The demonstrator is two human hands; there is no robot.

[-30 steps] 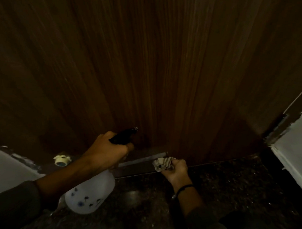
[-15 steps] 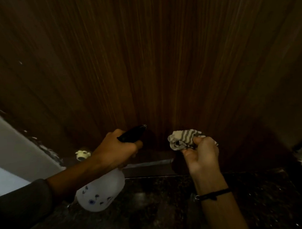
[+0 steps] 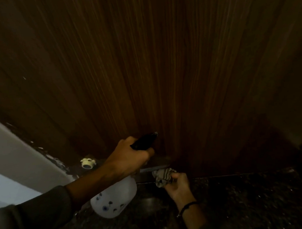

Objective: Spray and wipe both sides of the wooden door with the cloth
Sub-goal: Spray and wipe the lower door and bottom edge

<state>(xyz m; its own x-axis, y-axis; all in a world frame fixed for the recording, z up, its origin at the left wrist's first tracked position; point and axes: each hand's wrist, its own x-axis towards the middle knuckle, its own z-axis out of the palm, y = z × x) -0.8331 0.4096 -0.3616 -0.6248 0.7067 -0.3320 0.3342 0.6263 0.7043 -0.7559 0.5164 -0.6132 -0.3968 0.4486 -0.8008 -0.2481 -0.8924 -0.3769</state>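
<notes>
I am viewing the dark speckled floor (image 3: 242, 202) nearest. Above it, the left hand (image 3: 128, 158) is gripping the neck of the white spray bottle (image 3: 113, 199). The bottle's long axis is running from its body, nearest me, up-right to the black nozzle (image 3: 145, 141), which is pointing at the wooden door (image 3: 161, 69). Blue flower prints are showing; the fill level I cannot tell. The right hand (image 3: 178, 185) is clenching the striped cloth (image 3: 164, 175) at the door's bottom edge, just right of the bottle.

Dark grey sleeve (image 3: 29, 221) on the left arm; thin black band (image 3: 187, 205) circling the right wrist.
</notes>
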